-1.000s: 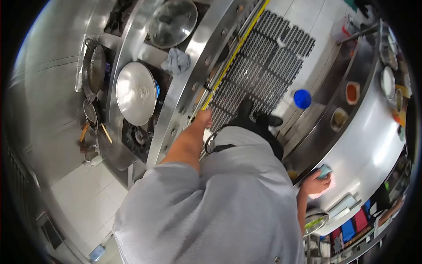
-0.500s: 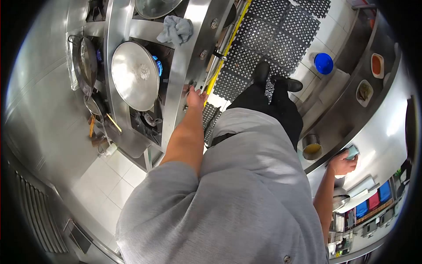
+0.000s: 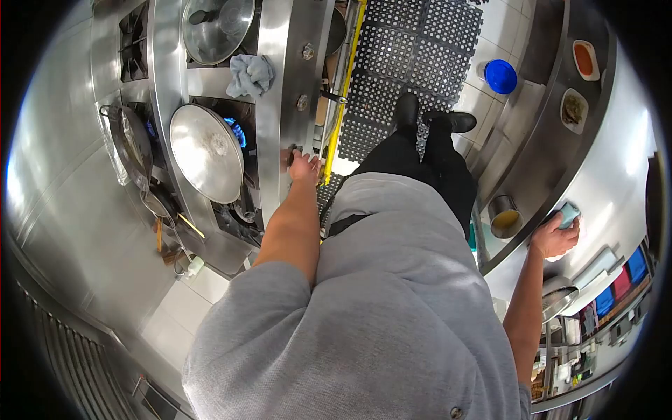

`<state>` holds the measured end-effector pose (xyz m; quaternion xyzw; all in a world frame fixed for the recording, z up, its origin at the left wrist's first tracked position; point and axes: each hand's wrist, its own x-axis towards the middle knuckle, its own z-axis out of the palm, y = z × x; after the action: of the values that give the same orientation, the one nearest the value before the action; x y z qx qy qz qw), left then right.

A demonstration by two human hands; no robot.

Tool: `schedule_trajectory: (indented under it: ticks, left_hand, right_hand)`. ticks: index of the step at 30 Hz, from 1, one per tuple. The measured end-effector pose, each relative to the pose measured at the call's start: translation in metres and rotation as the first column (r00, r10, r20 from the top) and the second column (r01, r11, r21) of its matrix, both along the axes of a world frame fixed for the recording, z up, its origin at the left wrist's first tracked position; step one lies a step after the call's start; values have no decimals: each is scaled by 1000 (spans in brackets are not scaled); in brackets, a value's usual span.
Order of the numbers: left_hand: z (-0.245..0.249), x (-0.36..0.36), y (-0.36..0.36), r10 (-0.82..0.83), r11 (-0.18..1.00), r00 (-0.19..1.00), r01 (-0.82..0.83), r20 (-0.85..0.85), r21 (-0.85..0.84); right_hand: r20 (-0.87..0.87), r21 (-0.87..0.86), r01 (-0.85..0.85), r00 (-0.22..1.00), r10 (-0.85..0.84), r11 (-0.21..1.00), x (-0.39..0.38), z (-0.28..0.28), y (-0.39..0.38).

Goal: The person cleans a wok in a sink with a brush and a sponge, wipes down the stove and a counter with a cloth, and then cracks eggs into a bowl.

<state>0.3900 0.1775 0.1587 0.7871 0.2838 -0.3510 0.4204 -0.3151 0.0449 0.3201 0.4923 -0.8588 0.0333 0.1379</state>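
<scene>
At the front panel of the steel stove [image 3: 276,91], my left hand [image 3: 305,166] has its fingers closed on a dark stove knob [image 3: 293,155]. Beyond it, a wide domed metal lid [image 3: 206,150] covers a pan over a burner, and a blue flame [image 3: 236,131] shows at its edge. My right hand [image 3: 555,239] is on the steel counter [image 3: 605,189] on the other side, wrapped round a pale teal cloth [image 3: 569,214]. Beside that hand, on the lower shelf, stands a metal pot [image 3: 504,217] with yellow liquid.
A grey-blue rag [image 3: 250,75] lies on the stove near a glass-lidded pan [image 3: 217,31]. Behind are a wok [image 3: 133,143] and a smaller pan [image 3: 161,203]. Two dishes, one with red sauce [image 3: 583,60], one with food scraps [image 3: 574,110], sit right; a blue-lidded tub [image 3: 500,77] is on the floor.
The whole view has shifted with my head, moving the stove left in the picture. My left hand stays at the knob; my right hand keeps the cloth on the counter, slightly farther forward.
</scene>
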Motion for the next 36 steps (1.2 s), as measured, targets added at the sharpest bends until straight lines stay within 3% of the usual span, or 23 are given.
schedule_trajectory:
  ticks: [19,21,24,25,26,29,30,31,32,33,34,35,36]
  left_hand:
    - [8,-8,-12,59,998,998,-59,11,-9]
    - [4,-5,-9,63,997,998,-64,-11,-49]
    - [-13,-2,0,-93,995,990,90,-105,-36]
    - [-21,-7,-10,-47,991,994,59,-101,117]
    - [-20,-16,-20,-183,959,973,208,-138,195]
    - [-16,-53,-58,-619,706,754,657,-220,263]
    - [-21,-58,-70,-861,370,420,905,-288,212]
    - [21,-91,-108,-952,131,176,974,-252,188]
    - [0,-91,-119,-966,-218,-202,972,-164,88]
    - [-18,-97,-128,-913,-392,-398,916,83,80]
    - [-17,-113,-153,-912,-410,-410,912,-7,0]
    - [-12,-126,-176,-901,-433,-430,900,50,-47]
    - [-7,-144,-200,-935,-355,-356,934,-6,-47]
  right_hand:
    - [-11,4,-23,1000,23,1000,8,7,-6]
    - [42,20,51,998,-51,999,10,7,-5]
    - [45,26,48,998,-49,999,10,12,-6]
    - [52,42,50,997,-52,998,16,20,-9]
    - [52,41,24,998,-26,999,6,10,-2]
    - [75,51,72,994,-76,996,14,16,-4]
    - [87,55,85,992,-90,995,16,20,-6]
    - [104,58,98,989,-104,993,18,22,-8]
    - [114,48,105,987,-109,993,19,23,-10]
    - [125,39,110,986,-114,993,19,24,-11]
    - [137,30,116,983,-119,993,22,29,-13]
    - [174,19,133,976,-134,991,25,35,-16]
    - [171,0,143,975,-141,990,25,35,-17]
